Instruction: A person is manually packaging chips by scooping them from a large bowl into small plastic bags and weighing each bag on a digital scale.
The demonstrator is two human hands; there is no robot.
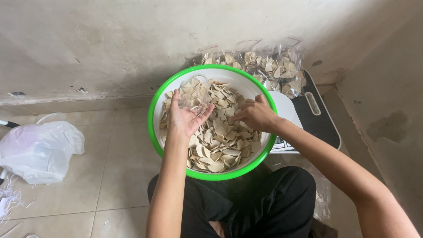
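- Left hand (187, 117): palm up over the basin, fingers spread and slightly curled, supporting a small clear bag (194, 98) that rests against the fingertips; no firm pinch on the film visible.
- Right hand (255, 114): knuckles up, fingers drawn together and dipped into the crackers (220, 145); cannot tell whether any pieces are clamped between them.
- Crackers: pale, thin, roughly triangular pieces heaped in a white basin with a green rim (152, 119), set on the tiled floor (119, 176) just in front of the knees.
- Just beside the basin on the right: a flat scale (317, 114) with a white platter (284, 108), partly hidden behind the rim.
- Against the wall behind the basin: filled clear packets (273, 66) of the same crackers, some lying on the scale's far end.
- Well apart on the left: a crumpled white plastic bag (39, 150).
- Step in hand, by judgement: gathering a portion of crackers for the clear bag, with the bag seemingly not yet filled.
- Next move, by judgement: calls for a wide-held bag mouth, a loose grip to spare the brittle pieces, and a short carry above the basin to catch any spill.
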